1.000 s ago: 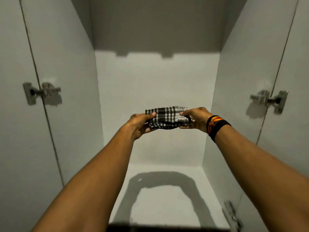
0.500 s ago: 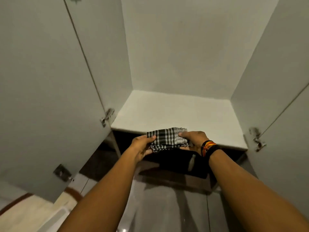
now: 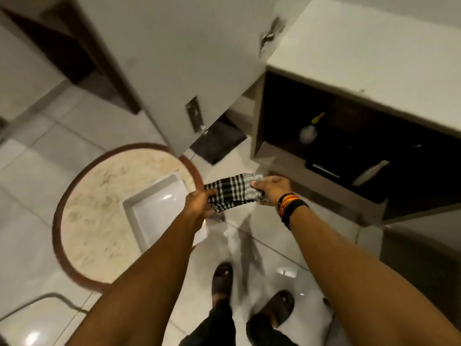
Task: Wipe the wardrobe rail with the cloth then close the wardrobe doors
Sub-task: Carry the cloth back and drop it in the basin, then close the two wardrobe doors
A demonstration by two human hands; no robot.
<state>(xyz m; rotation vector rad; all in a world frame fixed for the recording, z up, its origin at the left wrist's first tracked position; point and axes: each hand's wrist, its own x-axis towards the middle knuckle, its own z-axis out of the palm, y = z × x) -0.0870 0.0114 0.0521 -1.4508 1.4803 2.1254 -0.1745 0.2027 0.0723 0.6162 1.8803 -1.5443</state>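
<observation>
View has dropped from wardrobe interior to floor; left hand point(image 3: 198, 202) and right hand point(image 3: 270, 187) still grip cloth point(image 3: 230, 193); left door point(image 3: 174, 58) open, rail unseen.

Tray point(image 3: 159, 196) on stool point(image 3: 99, 196), seemingly

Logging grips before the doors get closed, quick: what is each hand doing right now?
Left hand: closed on one end of the checked cloth.
Right hand: closed on the cloth's other end.
</observation>
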